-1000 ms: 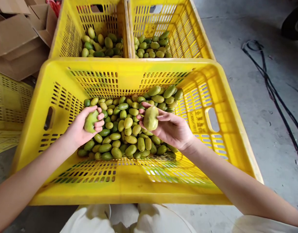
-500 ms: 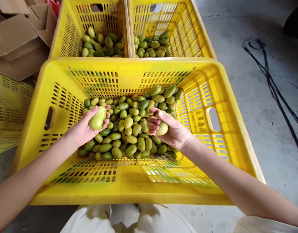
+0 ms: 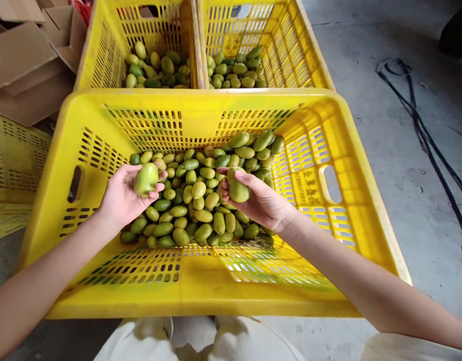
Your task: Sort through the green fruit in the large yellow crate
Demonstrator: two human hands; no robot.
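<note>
A big yellow plastic crate (image 3: 201,105) sits right in front of me, its floor covered with several small green oval fruits (image 3: 201,215). My left hand (image 3: 122,198) is inside it on the left, palm up, fingers curled round one green fruit (image 3: 146,178). My right hand (image 3: 259,200) is over the middle of the pile, fingers wrapped round another green fruit (image 3: 237,190). Both hands hover just above the heap.
Two more yellow crates stand behind, the left crate (image 3: 103,45) and the right crate (image 3: 291,50), each holding some green fruits. Flattened cardboard (image 3: 28,65) lies at the upper left, another yellow crate (image 3: 13,165) at the left. Black cable (image 3: 415,120) runs across the concrete floor on the right.
My right hand closed over its fruit, dipped toward the pile, then lifted a green fruit again. My left hand turned its fruit in the fingers and stayed in place.
</note>
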